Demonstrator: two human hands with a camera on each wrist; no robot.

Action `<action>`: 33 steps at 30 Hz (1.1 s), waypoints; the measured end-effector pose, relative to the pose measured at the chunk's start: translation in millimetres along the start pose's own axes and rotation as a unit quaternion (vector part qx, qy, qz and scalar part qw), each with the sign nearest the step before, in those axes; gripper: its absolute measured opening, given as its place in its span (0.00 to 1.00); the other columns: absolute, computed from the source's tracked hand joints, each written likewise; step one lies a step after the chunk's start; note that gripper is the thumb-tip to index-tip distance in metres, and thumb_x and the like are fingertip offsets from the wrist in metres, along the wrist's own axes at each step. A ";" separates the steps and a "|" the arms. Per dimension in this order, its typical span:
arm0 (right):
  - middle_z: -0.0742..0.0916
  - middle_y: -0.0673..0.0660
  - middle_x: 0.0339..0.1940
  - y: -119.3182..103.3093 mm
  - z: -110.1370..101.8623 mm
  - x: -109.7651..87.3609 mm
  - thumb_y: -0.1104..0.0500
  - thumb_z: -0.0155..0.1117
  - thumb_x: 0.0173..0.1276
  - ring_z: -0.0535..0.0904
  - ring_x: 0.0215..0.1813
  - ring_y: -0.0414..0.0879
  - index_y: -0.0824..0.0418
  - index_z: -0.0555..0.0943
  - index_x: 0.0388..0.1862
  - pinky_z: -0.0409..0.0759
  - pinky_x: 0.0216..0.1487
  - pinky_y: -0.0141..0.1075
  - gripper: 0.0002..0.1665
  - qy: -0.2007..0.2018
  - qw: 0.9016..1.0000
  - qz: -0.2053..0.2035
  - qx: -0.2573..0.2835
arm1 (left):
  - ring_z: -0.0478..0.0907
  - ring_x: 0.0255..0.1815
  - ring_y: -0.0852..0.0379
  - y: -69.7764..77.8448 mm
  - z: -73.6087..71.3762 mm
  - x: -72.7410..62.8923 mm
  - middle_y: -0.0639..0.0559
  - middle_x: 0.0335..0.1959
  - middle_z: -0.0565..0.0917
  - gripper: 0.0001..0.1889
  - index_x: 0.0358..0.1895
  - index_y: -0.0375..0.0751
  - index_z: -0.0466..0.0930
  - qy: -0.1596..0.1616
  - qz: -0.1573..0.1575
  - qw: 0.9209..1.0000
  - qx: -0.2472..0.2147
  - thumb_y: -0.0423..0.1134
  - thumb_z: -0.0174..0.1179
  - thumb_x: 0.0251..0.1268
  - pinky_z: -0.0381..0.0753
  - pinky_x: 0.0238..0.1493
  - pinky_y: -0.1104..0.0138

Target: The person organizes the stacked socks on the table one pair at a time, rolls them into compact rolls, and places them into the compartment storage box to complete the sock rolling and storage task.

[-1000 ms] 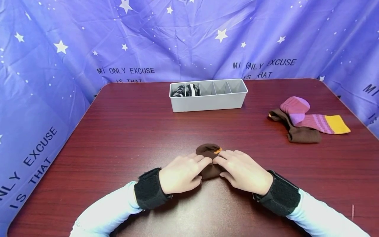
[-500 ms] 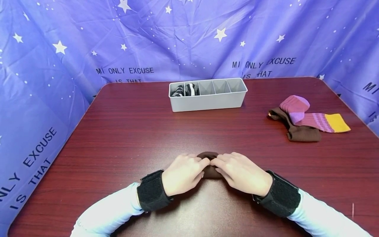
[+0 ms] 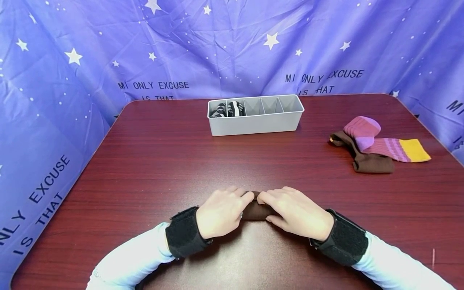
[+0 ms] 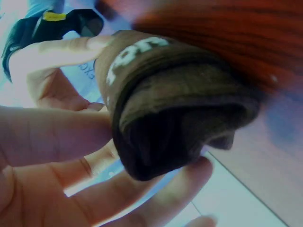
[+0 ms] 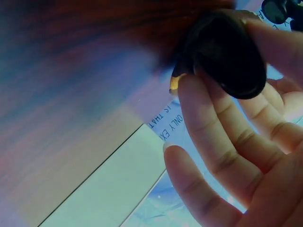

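Observation:
A rolled brown sock (image 3: 256,212) lies near the front middle of the table, between both hands. My left hand (image 3: 220,213) grips its left end, and my right hand (image 3: 298,212) grips its right end. In the left wrist view the sock (image 4: 170,80) is a thick roll with pale lettering; thumb and fingers pinch around it. The right wrist view shows the dark end of the sock (image 5: 232,56) between thumb and fingers, with an orange patch (image 5: 175,83) at its edge. The hands hide much of the sock in the head view.
A grey divided box (image 3: 256,125) stands at the back; its two left compartments hold black-and-white socks (image 3: 236,108). At the right lie another brown sock (image 3: 373,164) and a pink, purple and yellow sock (image 3: 362,131) on top of it. A starry curtain (image 3: 232,48) hangs behind.
The brown sock between the hands has been rolled toward the person into a narrower roll. Its orange patch has gone out of sight in the head view.

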State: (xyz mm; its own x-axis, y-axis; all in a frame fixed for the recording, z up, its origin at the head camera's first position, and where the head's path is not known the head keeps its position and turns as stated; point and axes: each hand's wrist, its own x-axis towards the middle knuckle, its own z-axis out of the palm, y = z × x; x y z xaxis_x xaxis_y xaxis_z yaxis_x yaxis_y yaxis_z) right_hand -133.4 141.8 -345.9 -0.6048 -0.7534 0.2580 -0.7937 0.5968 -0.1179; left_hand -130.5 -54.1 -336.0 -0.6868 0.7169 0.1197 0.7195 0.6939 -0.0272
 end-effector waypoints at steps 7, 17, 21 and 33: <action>0.75 0.44 0.24 0.6 2.1 -0.6 0.58 0.63 0.48 0.70 0.27 0.36 0.54 0.70 0.32 0.69 0.31 0.33 0.13 0.022 1.000 -0.012 -0.004 | 0.73 0.32 0.59 3.8 1.6 -0.6 0.58 0.32 0.75 0.10 0.36 0.50 0.73 0.091 0.017 0.995 0.034 0.42 0.57 0.47 0.70 0.25 0.69; 0.75 0.43 0.23 1.5 4.1 -0.1 0.61 0.60 0.50 0.70 0.25 0.36 0.54 0.74 0.31 0.68 0.28 0.31 0.08 0.018 1.000 -0.004 -0.014 | 0.73 0.34 0.60 3.1 7.1 0.0 0.58 0.32 0.76 0.16 0.34 0.50 0.75 0.075 0.049 0.993 0.077 0.45 0.64 0.36 0.71 0.32 0.68; 0.74 0.43 0.25 -0.1 2.8 -1.0 0.57 0.60 0.52 0.69 0.26 0.36 0.53 0.75 0.33 0.67 0.29 0.31 0.09 0.021 0.999 0.003 -0.031 | 0.72 0.32 0.61 2.4 7.3 1.0 0.59 0.30 0.77 0.12 0.32 0.49 0.75 0.068 0.068 0.990 0.099 0.40 0.62 0.40 0.69 0.32 0.69; 0.76 0.42 0.28 -4.0 -0.5 -0.5 0.44 0.60 0.50 0.70 0.27 0.35 0.51 0.75 0.38 0.68 0.30 0.31 0.18 0.044 0.998 0.023 -0.035 | 0.74 0.30 0.59 -1.0 4.3 1.9 0.57 0.28 0.77 0.21 0.39 0.44 0.65 0.038 0.082 0.994 0.062 0.36 0.62 0.36 0.70 0.29 0.69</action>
State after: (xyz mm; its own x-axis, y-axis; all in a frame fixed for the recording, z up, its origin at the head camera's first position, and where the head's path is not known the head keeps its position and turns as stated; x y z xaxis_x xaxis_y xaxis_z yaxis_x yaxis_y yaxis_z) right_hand -129.9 139.9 -345.1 -0.6293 -0.6998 0.3380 -0.7576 0.6495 -0.0658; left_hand -133.0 -53.1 -340.1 -0.5486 0.8170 0.1774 0.7998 0.5747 -0.1734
